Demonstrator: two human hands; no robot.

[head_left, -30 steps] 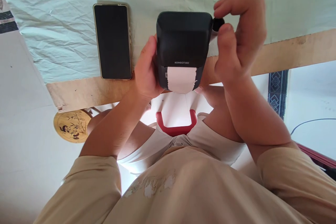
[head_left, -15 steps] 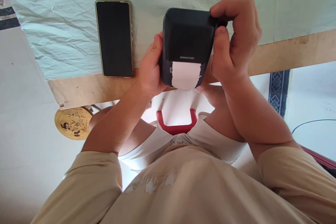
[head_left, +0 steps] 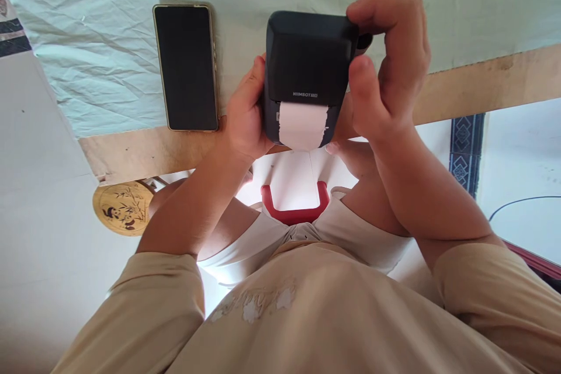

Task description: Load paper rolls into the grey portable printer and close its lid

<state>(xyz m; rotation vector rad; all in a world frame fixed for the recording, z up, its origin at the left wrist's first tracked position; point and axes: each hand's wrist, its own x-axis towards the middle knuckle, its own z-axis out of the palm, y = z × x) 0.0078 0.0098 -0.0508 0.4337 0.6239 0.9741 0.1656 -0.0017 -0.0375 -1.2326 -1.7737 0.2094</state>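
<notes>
Hands held a small dark printer (head_left: 309, 64) between them, just above the near edge of the table (head_left: 482, 79). Left hand (head_left: 245, 114) was clamped on the printer's left side, palm against the casing, fingers hidden behind it. Right hand (head_left: 388, 79) closed on the opposite side: thumb pressed along the right face, index finger hooked over the top corner, where a small round black part (head_left: 364, 41) stuck out under the fingertip. Whether that finger pinched the part or only covered it could not be told.

Strip of white paper (head_left: 302, 124), ragged along its right edge, hung from the slot on the printer's near face, between the two wrists. A line of small lettering sat just above the slot.

Phone (head_left: 186, 67), screen dark, lay flat on the pale green cloth (head_left: 100, 41) just left of the left hand, apart from it. Below the grip, past the table edge, a red handle (head_left: 293, 216) showed. Round bamboo disc (head_left: 123, 208) with a panda picture lay lower left, well apart from both hands.
</notes>
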